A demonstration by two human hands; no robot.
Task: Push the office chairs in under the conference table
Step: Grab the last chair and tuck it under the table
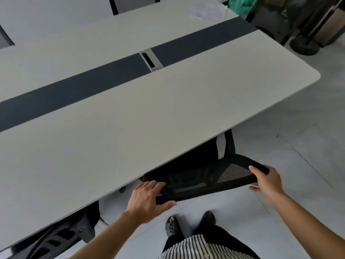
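A black mesh-backed office chair (203, 181) stands at the near edge of the long grey conference table (119, 131), its seat hidden under the tabletop. My left hand (147, 200) grips the left end of the backrest's top, thumb underneath. At the right end, my right hand (267, 181) wraps around the same backrest. A second black chair (61, 234) sits tucked under the table at the lower left, mostly hidden.
A dark strip with a metal cable port (151, 60) runs along the table's middle. Black stands and a round base (304, 46) crowd the far right corner. More chair backs (119, 4) show beyond the table. Pale tiled floor (280, 139) lies to my right.
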